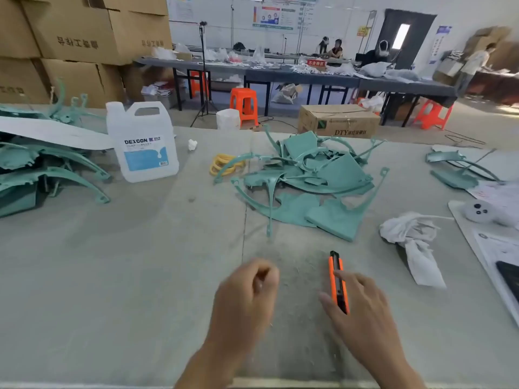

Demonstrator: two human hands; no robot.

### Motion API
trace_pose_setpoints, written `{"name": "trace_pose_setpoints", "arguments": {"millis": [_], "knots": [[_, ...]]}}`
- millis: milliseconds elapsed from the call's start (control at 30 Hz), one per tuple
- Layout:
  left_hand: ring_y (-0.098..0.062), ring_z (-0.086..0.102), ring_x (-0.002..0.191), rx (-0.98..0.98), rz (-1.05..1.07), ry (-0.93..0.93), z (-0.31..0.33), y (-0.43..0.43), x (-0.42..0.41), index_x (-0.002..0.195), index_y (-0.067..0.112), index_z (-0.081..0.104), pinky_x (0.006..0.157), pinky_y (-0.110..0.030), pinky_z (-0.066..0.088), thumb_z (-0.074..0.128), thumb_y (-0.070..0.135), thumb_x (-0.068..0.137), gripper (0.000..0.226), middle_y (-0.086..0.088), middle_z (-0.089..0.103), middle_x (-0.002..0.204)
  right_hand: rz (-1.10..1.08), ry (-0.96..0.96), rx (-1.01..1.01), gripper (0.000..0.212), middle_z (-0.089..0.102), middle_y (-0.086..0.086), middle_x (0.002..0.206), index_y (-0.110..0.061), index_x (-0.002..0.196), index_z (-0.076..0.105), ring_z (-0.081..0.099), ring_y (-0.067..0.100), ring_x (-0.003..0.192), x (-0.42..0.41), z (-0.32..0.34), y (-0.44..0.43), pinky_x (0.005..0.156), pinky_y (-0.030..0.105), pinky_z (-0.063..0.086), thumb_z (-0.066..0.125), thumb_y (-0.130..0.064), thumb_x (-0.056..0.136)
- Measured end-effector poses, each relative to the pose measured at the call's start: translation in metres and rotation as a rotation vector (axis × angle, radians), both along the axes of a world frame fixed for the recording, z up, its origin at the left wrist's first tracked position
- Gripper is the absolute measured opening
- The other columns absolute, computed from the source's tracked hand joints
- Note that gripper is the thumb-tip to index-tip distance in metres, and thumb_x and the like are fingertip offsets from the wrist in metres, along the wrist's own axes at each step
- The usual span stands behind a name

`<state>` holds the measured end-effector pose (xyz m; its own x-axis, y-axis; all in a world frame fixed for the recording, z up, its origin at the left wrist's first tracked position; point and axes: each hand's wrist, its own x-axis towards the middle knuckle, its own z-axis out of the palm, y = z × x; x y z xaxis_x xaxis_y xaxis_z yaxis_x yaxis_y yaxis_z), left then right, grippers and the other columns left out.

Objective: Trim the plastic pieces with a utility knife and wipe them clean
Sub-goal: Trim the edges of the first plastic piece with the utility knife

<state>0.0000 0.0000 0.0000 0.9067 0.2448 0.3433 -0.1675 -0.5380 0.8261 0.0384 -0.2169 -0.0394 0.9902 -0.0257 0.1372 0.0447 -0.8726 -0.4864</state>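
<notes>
Head view: my right hand [362,307] lies over the orange-and-black plastic utility knife [335,263], which rests flat on the grey felt-covered worktable [112,262]. The fingers are nearly straight, with thumb and forefinger on either side of the handle and not closed on it. My left hand [247,293] is curled into a loose fist just beside it, with nothing visible inside.

The teal moulded plastic pieces [309,175] lie in a heap beyond the knife, well apart from both hands. More are stacked at far left [50,169].

Step in hand, as I judge it: take up the knife.
1. Close thumb and fingers round the handle body, clear of the blade end, which points away from me.
2. I cannot tell whether the blade is extended, so treat it as exposed.
3. Bring one piece to the bare area in front before cutting.
4. Keep the crumpled white cloth [412,237] within reach at right for wiping.

Legible markings:
- White plastic jug [143,144]: "DEXCON".
- Brown cardboard box [339,122] on the floor: "DTY".
- Red sign on the far table: "不合格区".
- Other print is too small to read.
</notes>
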Motion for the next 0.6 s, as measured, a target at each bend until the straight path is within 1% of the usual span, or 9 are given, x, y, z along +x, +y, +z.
{"name": "trace_pose_setpoints", "arguments": {"millis": [67, 133, 200, 300, 333, 400, 467, 533, 600], "knots": [[-0.002, 0.061, 0.083, 0.079, 0.016, 0.099, 0.002, -0.004, 0.057, 0.101, 0.033, 0.065, 0.071, -0.017, 0.040, 0.056, 0.036, 0.097, 0.011, 0.017, 0.066, 0.089, -0.007, 0.089, -0.042, 0.050, 0.052, -0.003, 0.132, -0.036, 0.142, 0.047, 0.048, 0.025, 0.121, 0.013, 0.000, 0.006, 0.101, 0.036, 0.039, 0.062, -0.044, 0.095], [-0.011, 0.060, 0.101, 0.130, 0.076, 0.224, -0.001, -0.005, 0.123, 0.120, 0.023, 0.060, 0.080, -0.025, 0.040, 0.053, 0.037, 0.098, 0.027, 0.009, 0.065, 0.109, -0.046, 0.099, 0.000, 0.049, 0.058, 0.001, 0.127, -0.032, 0.140, 0.052, 0.052, 0.029, 0.115, 0.025, -0.005, 0.005, 0.096, 0.036, 0.040, 0.064, -0.028, 0.092], [-0.023, 0.060, 0.107, 0.198, 0.131, 0.306, -0.014, -0.003, 0.169, 0.123, 0.015, 0.056, 0.081, -0.032, 0.044, 0.052, 0.044, 0.097, 0.039, -0.001, 0.064, 0.115, -0.099, 0.070, 0.073, 0.049, 0.061, 0.003, 0.122, -0.029, 0.133, 0.059, 0.053, 0.031, 0.109, 0.030, -0.012, -0.001, 0.088, 0.037, 0.040, 0.067, -0.015, 0.087], [-0.028, 0.060, 0.093, 0.419, 0.159, 0.453, -0.037, 0.001, 0.206, 0.104, 0.015, 0.057, 0.070, -0.035, 0.045, 0.047, 0.054, 0.096, 0.041, -0.005, 0.065, 0.104, -0.176, -0.014, 0.141, 0.046, 0.064, 0.007, 0.118, -0.023, 0.128, 0.065, 0.054, 0.035, 0.104, 0.032, -0.020, -0.008, 0.087, 0.039, 0.041, 0.072, -0.009, 0.084], [-0.029, 0.061, 0.092, 0.485, 0.169, 0.476, -0.041, 0.002, 0.213, 0.101, 0.015, 0.058, 0.071, -0.036, 0.046, 0.045, 0.049, 0.098, 0.037, -0.007, 0.066, 0.103, -0.195, -0.025, 0.155, 0.045, 0.065, 0.008, 0.116, -0.021, 0.128, 0.066, 0.055, 0.037, 0.103, 0.033, -0.023, -0.007, 0.087, 0.041, 0.042, 0.074, -0.010, 0.084], [-0.030, 0.060, 0.087, 0.523, 0.203, 0.451, -0.046, 0.001, 0.221, 0.097, 0.013, 0.056, 0.069, -0.038, 0.045, 0.039, 0.030, 0.103, 0.024, -0.009, 0.066, 0.101, -0.191, -0.067, 0.151, 0.045, 0.067, 0.011, 0.115, -0.016, 0.128, 0.067, 0.057, 0.040, 0.103, 0.034, -0.027, -0.007, 0.087, 0.043, 0.044, 0.077, -0.011, 0.085], [-0.029, 0.055, 0.074, 0.452, 0.216, 0.341, -0.041, 0.000, 0.222, 0.088, 0.014, 0.044, 0.064, -0.039, 0.042, 0.030, 0.024, 0.106, 0.025, -0.008, 0.063, 0.087, -0.181, -0.124, 0.165, 0.043, 0.070, 0.013, 0.112, -0.014, 0.125, 0.070, 0.060, 0.042, 0.102, 0.035, -0.028, -0.008, 0.087, 0.044, 0.045, 0.079, -0.008, 0.084], [-0.026, 0.053, 0.065, 0.351, 0.206, 0.211, -0.028, 0.001, 0.213, 0.078, 0.019, 0.035, 0.060, -0.039, 0.038, 0.024, 0.032, 0.109, 0.035, -0.004, 0.055, 0.072, -0.177, -0.185, 0.187, 0.040, 0.072, 0.013, 0.108, -0.013, 0.120, 0.072, 0.062, 0.042, 0.099, 0.034, -0.027, -0.008, 0.086, 0.044, 0.047, 0.081, -0.004, 0.082], [-0.020, 0.050, 0.061, 0.265, 0.186, 0.128, -0.013, 0.003, 0.193, 0.075, 0.021, 0.036, 0.058, -0.037, 0.033, 0.022, 0.038, 0.109, 0.040, -0.002, 0.051, 0.067, -0.187, -0.215, 0.210, 0.037, 0.073, 0.011, 0.106, -0.014, 0.118, 0.073, 0.062, 0.041, 0.099, 0.034, -0.026, -0.009, 0.085, 0.042, 0.046, 0.080, -0.003, 0.083]]}}
